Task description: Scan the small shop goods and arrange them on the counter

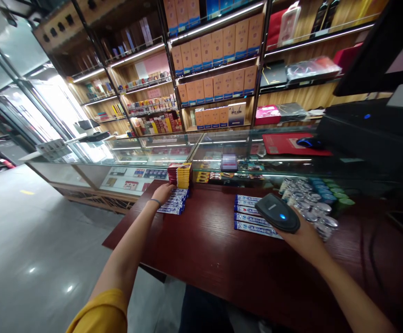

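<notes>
My left hand (pixel 163 193) reaches to the far left part of the dark red table, its fingers bent together over a row of slim blue-and-white packets (pixel 175 203). Whatever lies under those fingers is hidden. Just beyond the fingertips stands a stack of red and yellow packs (pixel 180 175). In my right hand (pixel 300 236) is a black barcode scanner (pixel 278 212) with a blue light glowing on top. It hovers over a second row of slim blue-and-white packets (pixel 252 217), covering their right ends.
Several silver-topped cans (pixel 308 203) stand at the right, with green-topped ones (pixel 342 199) beside them. A glass display counter (pixel 146 150) runs behind the table (pixel 201 240). A mouse (pixel 308 143) lies on a red mat (pixel 279 144), near a dark monitor (pixel 371 51).
</notes>
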Demonstrator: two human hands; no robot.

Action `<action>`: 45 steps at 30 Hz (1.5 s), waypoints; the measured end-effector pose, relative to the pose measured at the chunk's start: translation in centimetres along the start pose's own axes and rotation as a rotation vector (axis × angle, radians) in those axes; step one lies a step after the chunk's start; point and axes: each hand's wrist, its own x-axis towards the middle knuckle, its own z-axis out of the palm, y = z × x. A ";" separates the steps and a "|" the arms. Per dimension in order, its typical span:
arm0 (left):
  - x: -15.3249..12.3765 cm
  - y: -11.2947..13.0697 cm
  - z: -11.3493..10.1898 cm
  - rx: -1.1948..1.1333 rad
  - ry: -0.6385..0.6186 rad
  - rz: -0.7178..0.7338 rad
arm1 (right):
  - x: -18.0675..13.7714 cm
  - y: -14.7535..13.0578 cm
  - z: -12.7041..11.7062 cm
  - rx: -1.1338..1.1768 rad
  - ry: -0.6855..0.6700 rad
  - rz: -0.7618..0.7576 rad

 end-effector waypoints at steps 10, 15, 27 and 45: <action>-0.4 0.1 0.9 -0.005 0.047 -0.043 | 0.1 -0.7 -0.1 0.049 0.047 -0.015; -0.6 3.0 2.8 -0.093 0.261 -0.050 | 0.4 -0.6 -0.7 0.093 0.060 0.000; 1.6 20.7 8.3 -0.502 0.343 0.193 | 1.1 -0.8 -1.9 0.218 0.181 0.032; 3.2 28.9 14.5 -0.503 0.075 0.344 | 0.9 -1.6 -3.1 0.186 0.214 0.127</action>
